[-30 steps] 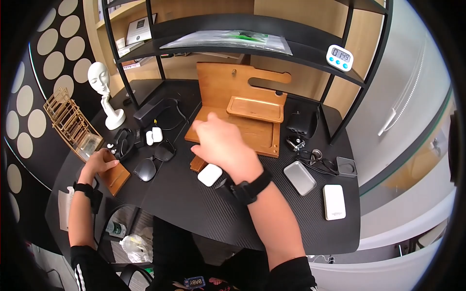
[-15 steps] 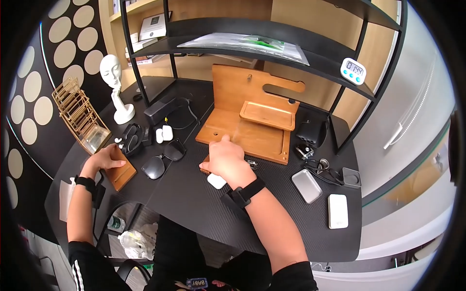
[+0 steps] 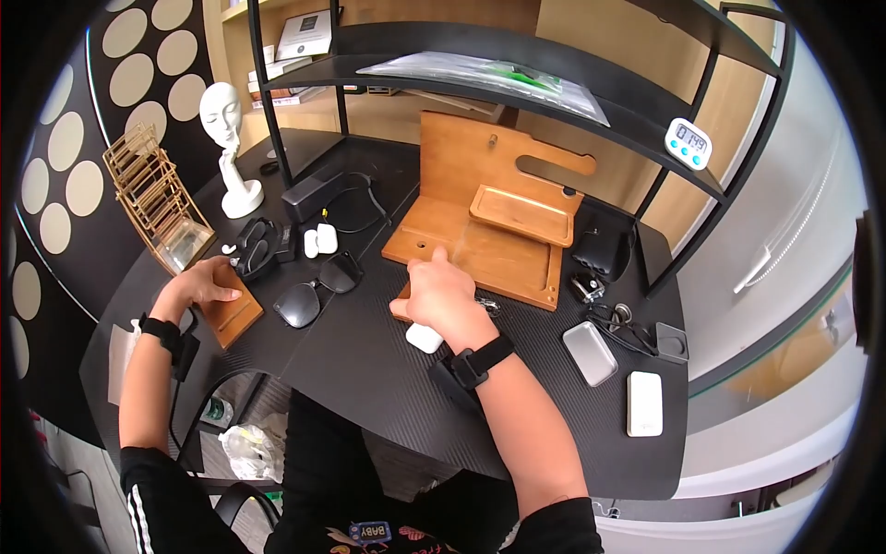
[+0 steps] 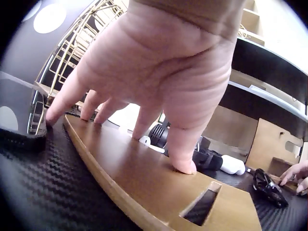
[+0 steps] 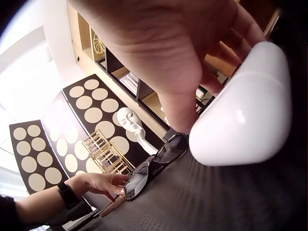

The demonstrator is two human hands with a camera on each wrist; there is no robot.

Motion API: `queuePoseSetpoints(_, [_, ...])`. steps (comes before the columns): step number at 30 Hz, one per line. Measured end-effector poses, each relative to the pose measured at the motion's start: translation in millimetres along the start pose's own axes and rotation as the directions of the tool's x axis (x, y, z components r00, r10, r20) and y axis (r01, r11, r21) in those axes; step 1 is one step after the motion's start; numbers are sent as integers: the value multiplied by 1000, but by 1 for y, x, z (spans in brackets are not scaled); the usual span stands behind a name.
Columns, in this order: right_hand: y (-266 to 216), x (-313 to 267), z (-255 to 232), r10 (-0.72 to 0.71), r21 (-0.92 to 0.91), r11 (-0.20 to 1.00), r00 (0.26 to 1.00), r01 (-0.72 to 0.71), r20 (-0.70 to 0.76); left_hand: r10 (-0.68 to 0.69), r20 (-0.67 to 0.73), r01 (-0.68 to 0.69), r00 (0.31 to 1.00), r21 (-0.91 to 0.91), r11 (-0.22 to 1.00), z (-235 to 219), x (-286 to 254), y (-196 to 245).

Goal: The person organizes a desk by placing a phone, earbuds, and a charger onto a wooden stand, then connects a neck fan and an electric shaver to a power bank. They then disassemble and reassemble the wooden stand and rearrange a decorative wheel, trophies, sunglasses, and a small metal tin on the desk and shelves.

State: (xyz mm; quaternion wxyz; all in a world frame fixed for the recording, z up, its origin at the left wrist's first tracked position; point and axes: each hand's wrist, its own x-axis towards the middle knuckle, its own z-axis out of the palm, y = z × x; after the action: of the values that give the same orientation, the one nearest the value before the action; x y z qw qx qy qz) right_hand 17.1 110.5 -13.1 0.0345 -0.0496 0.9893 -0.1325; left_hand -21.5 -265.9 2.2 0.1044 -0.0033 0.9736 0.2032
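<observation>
My left hand [image 3: 198, 286] rests on a slotted wooden board [image 3: 233, 319] at the desk's left side. In the left wrist view, its spread fingers and thumb [image 4: 184, 166] touch the board's top and far edge. My right hand [image 3: 441, 291] grips a small wooden piece [image 3: 403, 300] by the front edge of a wooden desk organizer [image 3: 512, 268], and most of the piece is covered by the hand. Right below that hand lies a white earbud case [image 3: 425, 339], large in the right wrist view. Sunglasses [image 3: 318, 288] lie between the two hands.
A gold wire rack [image 3: 157, 198] and a white head figurine [image 3: 238, 194] stand at the back left. A black shelf frame [image 3: 554, 111] spans the back. On the right are a silver tray [image 3: 589, 354], a white power bank [image 3: 644, 403] and a black cable [image 3: 614, 331].
My right hand has come down from over the organizer's front to the small wooden piece. My left hand stays on the slotted board, while the head view has shifted.
</observation>
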Motion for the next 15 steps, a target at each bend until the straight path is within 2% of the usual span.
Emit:
queuePoseSetpoints(2, [0, 0, 0, 7, 4, 1000, 1000, -7, 15, -5, -3, 5, 1000, -47, 999, 2, -5, 8])
queuePoseSetpoints(4, [-1, 0, 0, 14, 9, 1000, 999, -14, 35, -133, -2, 128, 991, -277, 952, 9, 3, 6])
queuePoseSetpoints(5, [0, 0, -2, 17, 15, 1000, 998, -18, 52, -121, -15, 110, 993, -308, 945, 18, 20, -16])
queuePoseSetpoints(6, [0, 0, -2, 22, 21, 1000, 997, -24, 70, -124, -13, 113, 992, -311, 944, 22, 23, -16])
queuePoseSetpoints(8, [3, 1, 5, 11, 8, 1000, 999, -11, 34, -231, -182, 239, 956, 19, 971, 28, 27, -7])
queuePoseSetpoints(9, [4, 1, 7, 0, -2, 1000, 1000, 0, -4, -253, -245, 273, 936, 51, 961, 32, 21, 2])
queuePoseSetpoints(10, [4, 1, 6, 1, -4, 1000, 1000, -1, -3, -253, -243, 272, 936, 49, 961, 33, 25, -1])
queuePoseSetpoints(12, [2, 1, -1, 24, -16, 1000, 992, -22, 123, -281, -229, 306, 932, 81, 949, 34, 38, -9])
queuePoseSetpoints(15, [-1, 0, -5, 41, -54, 998, 986, -33, 162, -296, -249, 328, 922, 95, 940, 32, 39, -10])
